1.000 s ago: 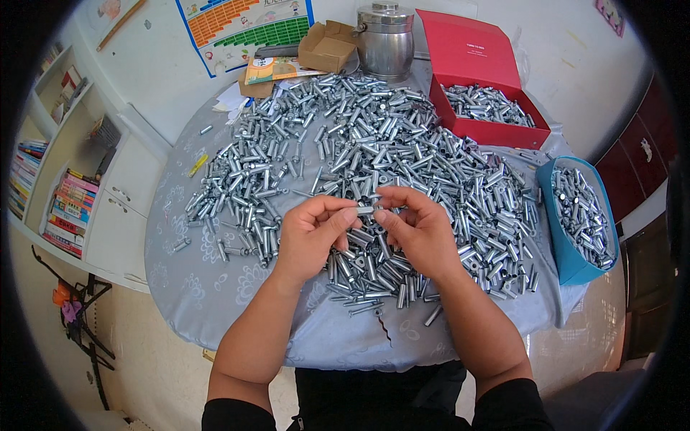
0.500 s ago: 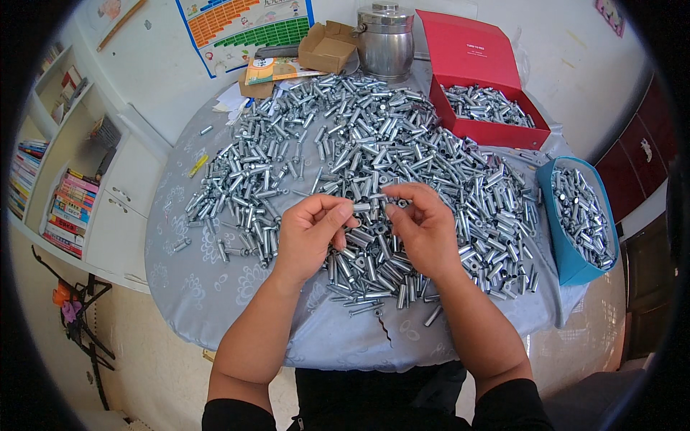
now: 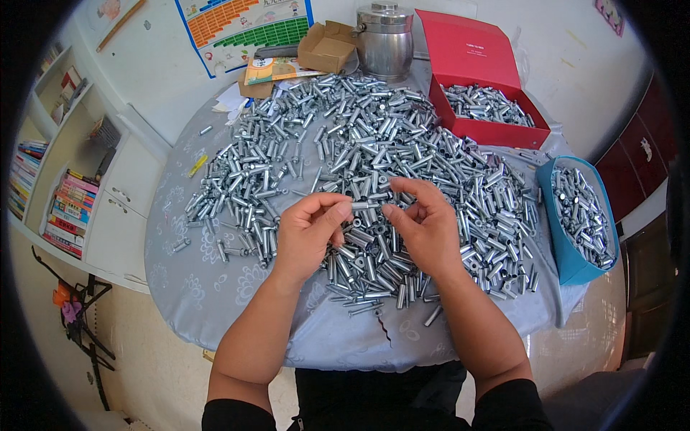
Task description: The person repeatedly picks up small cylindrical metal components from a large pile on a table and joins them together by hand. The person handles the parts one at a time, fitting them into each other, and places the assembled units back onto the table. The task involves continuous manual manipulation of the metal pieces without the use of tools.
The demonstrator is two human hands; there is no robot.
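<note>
Your left hand and right hand pinch one sleeve; two boxes hold some, the pile remains large.

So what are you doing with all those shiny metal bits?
A person sits at a round table covered with a heap of small metal tubes. The left hand and right hand pinch one tube between them, just above the heap. More tubes fill a red box and a blue bin on the right.
</note>
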